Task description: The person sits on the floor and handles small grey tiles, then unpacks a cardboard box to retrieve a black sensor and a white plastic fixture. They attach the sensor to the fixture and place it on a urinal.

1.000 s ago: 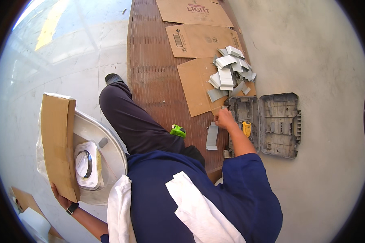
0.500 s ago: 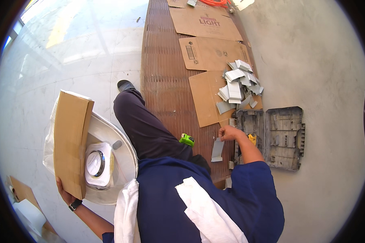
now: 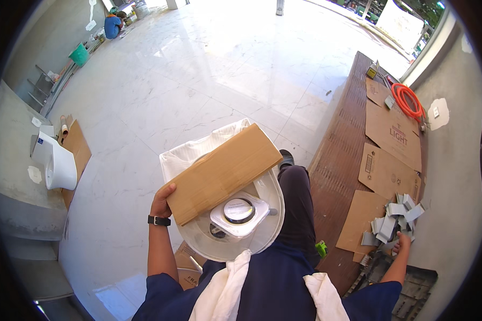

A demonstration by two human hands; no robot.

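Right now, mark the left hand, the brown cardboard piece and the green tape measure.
Left hand (image 3: 161, 203), head view: just below the thumb.
Brown cardboard piece (image 3: 225, 175), head view: middle of its broad face.
Green tape measure (image 3: 321, 249), head view: its casing.

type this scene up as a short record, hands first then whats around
left hand: grips one end of a long brown carton
right hand: at a pile of grey-white pieces; grip unclear
below carton: white package with black ring
ribbed brown platform: flattened cardboard, orange hose, green tape measure
background: crouching person, green bucket
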